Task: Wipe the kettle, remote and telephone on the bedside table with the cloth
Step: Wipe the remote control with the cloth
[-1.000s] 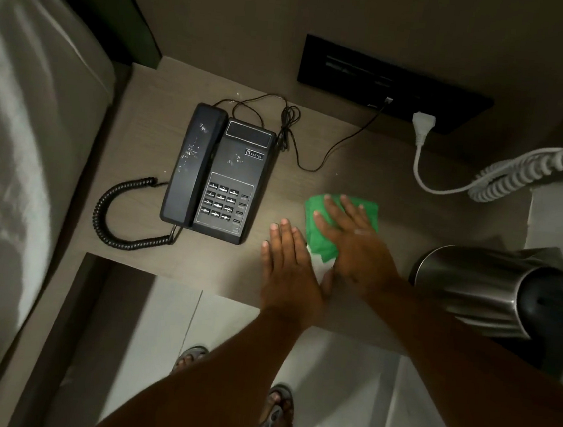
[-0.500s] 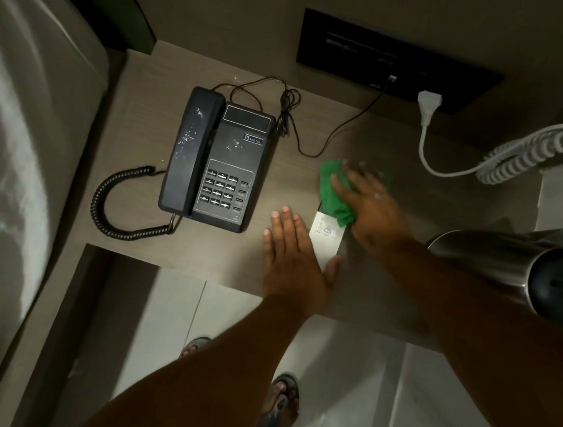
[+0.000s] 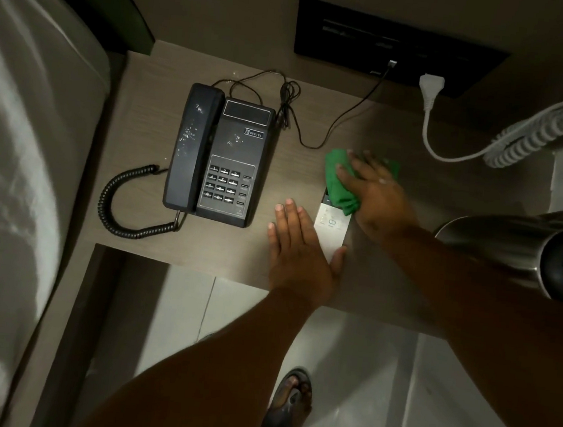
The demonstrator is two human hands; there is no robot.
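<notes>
A white remote (image 3: 330, 230) lies on the wooden bedside table (image 3: 144, 124), its far end under a green cloth (image 3: 339, 184). My right hand (image 3: 374, 194) presses flat on the cloth over that end. My left hand (image 3: 299, 249) lies flat beside the remote, thumb against its near end, holding it still. A black telephone (image 3: 223, 159) with white specks on its handset stands left of the hands. The steel kettle (image 3: 524, 250) with a black lid sits at the right edge, partly behind my right forearm.
A black coiled handset cord (image 3: 119, 204) loops left of the phone. Thin black wires (image 3: 283, 110) run to a dark wall panel (image 3: 392, 45). A white plug (image 3: 431, 86) and coiled white cable (image 3: 535, 134) lie at back right. Bedding (image 3: 21, 153) borders the left; my sandalled foot (image 3: 289, 403) is below.
My right hand has pushed the cloth away from me along the remote, uncovering its white near half. My left hand has stayed beside the remote.
</notes>
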